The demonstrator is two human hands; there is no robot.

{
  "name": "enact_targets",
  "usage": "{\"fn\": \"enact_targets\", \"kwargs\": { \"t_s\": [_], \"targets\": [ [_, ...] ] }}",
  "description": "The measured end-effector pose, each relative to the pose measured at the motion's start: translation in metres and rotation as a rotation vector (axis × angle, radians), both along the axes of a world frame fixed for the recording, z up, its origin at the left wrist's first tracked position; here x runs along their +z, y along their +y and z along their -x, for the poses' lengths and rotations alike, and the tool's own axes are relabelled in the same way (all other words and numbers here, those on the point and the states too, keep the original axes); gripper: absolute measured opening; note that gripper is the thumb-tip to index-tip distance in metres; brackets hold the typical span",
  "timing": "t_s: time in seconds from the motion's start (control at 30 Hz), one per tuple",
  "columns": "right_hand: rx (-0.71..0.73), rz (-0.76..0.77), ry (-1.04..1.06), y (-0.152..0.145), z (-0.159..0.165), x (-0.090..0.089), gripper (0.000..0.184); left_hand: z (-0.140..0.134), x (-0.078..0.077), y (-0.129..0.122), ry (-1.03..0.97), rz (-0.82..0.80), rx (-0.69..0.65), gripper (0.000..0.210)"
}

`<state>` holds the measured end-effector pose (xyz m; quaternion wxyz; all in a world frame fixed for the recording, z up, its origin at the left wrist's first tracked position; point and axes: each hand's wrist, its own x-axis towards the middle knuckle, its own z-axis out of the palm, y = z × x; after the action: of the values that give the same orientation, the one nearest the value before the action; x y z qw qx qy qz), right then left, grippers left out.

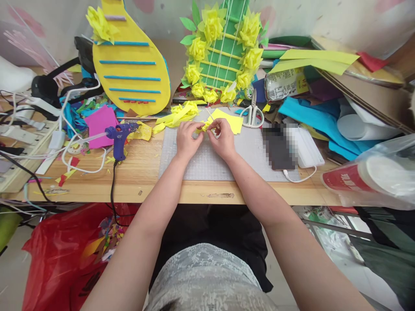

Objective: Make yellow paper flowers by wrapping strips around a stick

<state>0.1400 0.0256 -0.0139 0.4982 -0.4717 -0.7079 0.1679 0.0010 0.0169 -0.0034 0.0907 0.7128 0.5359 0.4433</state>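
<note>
In the head view, the left hand [189, 139] and the right hand [223, 137] are pinching a small yellow paper piece [205, 126] between their fingertips, over the gray mat [207, 167] on the counter [142, 183]. A thin stick [210, 113] is slanting up beside the right fingertips. Yellow sheets [234, 122] are lying just beyond that hand, scissors [253, 114] are resting near them, and a purple glue gun [119, 139] is standing well apart, on the left.

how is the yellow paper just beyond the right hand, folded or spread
Spread: the yellow paper lies flat on the mat, with straight edges showing. The right hand hides part, so I cannot tell there.
</note>
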Motion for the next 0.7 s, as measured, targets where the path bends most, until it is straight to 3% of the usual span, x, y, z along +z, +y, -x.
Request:
{"fn": "enact_targets", "kwargs": {
  "t_s": [0.27, 0.7],
  "targets": [
    [-0.004, -0.06, -0.121, -0.0012, 0.0026, 0.0012, 0.012, -0.0032, -0.0006, -0.002, -0.026, 0.007, 0.037, 0.02],
    [0.032, 0.013, -0.11, -0.0022, -0.0026, 0.0017, 0.013, 0.0021, -0.0072, -0.0002, 0.042, -0.024, 0.035, 0.014]
  ]
}}
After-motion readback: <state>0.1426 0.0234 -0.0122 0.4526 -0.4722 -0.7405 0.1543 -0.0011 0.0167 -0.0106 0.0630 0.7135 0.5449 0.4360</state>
